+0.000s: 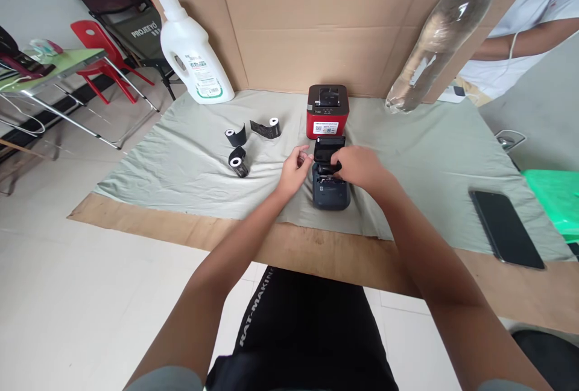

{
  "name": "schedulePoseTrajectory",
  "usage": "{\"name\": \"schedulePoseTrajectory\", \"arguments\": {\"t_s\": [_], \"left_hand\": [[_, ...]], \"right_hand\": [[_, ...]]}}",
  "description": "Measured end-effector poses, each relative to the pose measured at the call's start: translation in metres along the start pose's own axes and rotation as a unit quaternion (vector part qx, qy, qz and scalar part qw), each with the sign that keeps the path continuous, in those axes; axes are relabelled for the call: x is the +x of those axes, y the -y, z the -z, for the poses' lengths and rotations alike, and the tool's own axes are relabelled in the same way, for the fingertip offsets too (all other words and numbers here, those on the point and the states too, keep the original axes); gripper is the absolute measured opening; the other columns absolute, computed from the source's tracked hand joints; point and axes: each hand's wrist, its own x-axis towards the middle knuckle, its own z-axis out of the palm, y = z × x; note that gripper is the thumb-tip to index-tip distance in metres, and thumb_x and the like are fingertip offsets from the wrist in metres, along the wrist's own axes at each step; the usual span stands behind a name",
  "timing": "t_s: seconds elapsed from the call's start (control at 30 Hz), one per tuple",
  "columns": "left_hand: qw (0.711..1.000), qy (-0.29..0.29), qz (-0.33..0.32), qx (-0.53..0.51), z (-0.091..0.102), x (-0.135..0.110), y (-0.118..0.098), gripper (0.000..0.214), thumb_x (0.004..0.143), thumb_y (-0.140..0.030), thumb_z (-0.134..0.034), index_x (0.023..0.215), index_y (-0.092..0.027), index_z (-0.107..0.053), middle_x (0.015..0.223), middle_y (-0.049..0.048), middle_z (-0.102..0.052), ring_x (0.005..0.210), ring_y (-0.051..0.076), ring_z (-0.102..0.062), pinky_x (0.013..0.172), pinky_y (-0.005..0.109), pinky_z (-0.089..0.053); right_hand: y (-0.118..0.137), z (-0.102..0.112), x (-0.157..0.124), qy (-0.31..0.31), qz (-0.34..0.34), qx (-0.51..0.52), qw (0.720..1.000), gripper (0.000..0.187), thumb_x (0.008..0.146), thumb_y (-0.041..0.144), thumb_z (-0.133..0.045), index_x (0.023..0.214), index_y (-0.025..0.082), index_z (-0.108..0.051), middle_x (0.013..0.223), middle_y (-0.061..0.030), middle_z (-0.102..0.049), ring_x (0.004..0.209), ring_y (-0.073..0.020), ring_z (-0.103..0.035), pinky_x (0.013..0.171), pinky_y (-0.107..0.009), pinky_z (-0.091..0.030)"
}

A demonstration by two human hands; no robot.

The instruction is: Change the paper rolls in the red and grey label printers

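A small dark label printer lies on the grey-green cloth with its lid tipped open toward the back. My right hand rests over the open compartment, fingers curled onto a dark roll inside it. My left hand hovers at the printer's left side with fingers bent in a loose pinch; whether it holds anything is unclear. Behind the dark printer stands a red printer. To the left lie three black paper rolls.
A white detergent jug and a clear plastic bottle stand against the cardboard backdrop. A black phone lies at the right, by a green object. Another person's arm shows at the far right. Red chair left.
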Motion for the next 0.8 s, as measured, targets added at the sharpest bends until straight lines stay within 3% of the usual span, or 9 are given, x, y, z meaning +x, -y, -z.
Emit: {"name": "schedulePoseTrajectory", "arguments": {"t_s": [0.07,0.17,0.27,0.4,0.53,0.67,0.8], "left_hand": [[0.999,-0.009,-0.035,-0.033,0.003,-0.003,-0.004,0.039,0.101,-0.052,-0.056,0.122,-0.02,-0.065,0.093,0.003,-0.066,0.084,0.015,-0.062,0.086,0.027,-0.052],[0.988,0.026,-0.098,-0.115,0.007,-0.009,-0.01,0.057,0.099,-0.071,-0.05,0.114,-0.019,-0.069,0.087,0.0036,-0.067,0.081,0.017,-0.062,0.083,0.03,-0.053],[0.978,0.046,-0.104,-0.175,0.009,-0.014,-0.016,0.061,0.092,-0.077,-0.057,0.1,-0.018,-0.071,0.077,0.0015,-0.065,0.074,0.016,-0.06,0.073,0.029,-0.052],[0.976,0.024,-0.097,-0.195,0.012,-0.014,-0.02,0.055,0.088,-0.071,-0.069,0.105,-0.019,-0.073,0.079,0.0017,-0.067,0.08,0.018,-0.066,0.075,0.028,-0.054],[0.964,0.04,-0.134,-0.227,0.012,-0.011,-0.016,0.058,0.086,-0.066,-0.075,0.125,-0.022,-0.07,0.099,0.0058,-0.074,0.088,0.019,-0.07,0.079,0.029,-0.058],[0.967,0.031,-0.113,-0.225,0.011,-0.009,-0.009,0.053,0.092,-0.065,-0.069,0.121,-0.021,-0.071,0.082,0.0019,-0.07,0.062,0.012,-0.061,0.064,0.027,-0.053],[0.963,0.013,-0.125,-0.24,0.009,-0.006,-0.005,0.05,0.086,-0.057,-0.079,0.121,-0.022,-0.07,0.098,0.0043,-0.073,0.082,0.015,-0.069,0.076,0.028,-0.057]], "right_hand": [[-0.001,0.01,-0.008,-0.057,0.011,0.045,0.997,0.026,0.084,0.019,-0.07,0.109,0.018,-0.076,0.104,-0.0106,-0.075,0.093,-0.0269,-0.067,0.071,-0.033,-0.04],[0.003,0.018,-0.019,-0.145,0.058,0.083,0.984,0.019,0.085,0.019,-0.066,0.104,0.018,-0.07,0.108,-0.0098,-0.07,0.088,-0.0237,-0.063,0.067,-0.031,-0.036],[0.011,0.012,-0.018,-0.178,0.1,0.098,0.974,0.017,0.085,0.015,-0.063,0.102,0.019,-0.065,0.114,-0.0109,-0.067,0.088,-0.0236,-0.062,0.064,-0.031,-0.033],[0.007,0.0,-0.003,-0.129,0.141,0.283,0.94,0.018,0.086,0.024,-0.069,0.102,0.021,-0.06,0.097,-0.0047,-0.07,0.078,-0.0205,-0.062,0.066,-0.031,-0.04],[-0.002,-0.009,0.012,-0.066,0.11,0.45,0.884,0.019,0.091,0.037,-0.066,0.101,0.022,-0.062,0.081,-0.0011,-0.067,0.067,-0.0176,-0.06,0.062,-0.032,-0.046],[0.001,-0.016,0.018,-0.057,0.138,0.522,0.84,0.021,0.085,0.029,-0.072,0.101,0.023,-0.059,0.085,-0.0005,-0.068,0.069,-0.0168,-0.062,0.059,-0.029,-0.048],[0.006,-0.021,0.019,-0.045,0.094,0.541,0.835,0.016,0.091,0.033,-0.065,0.103,0.023,-0.062,0.075,0.0021,-0.063,0.055,-0.0132,-0.057,0.053,-0.028,-0.043]]}}
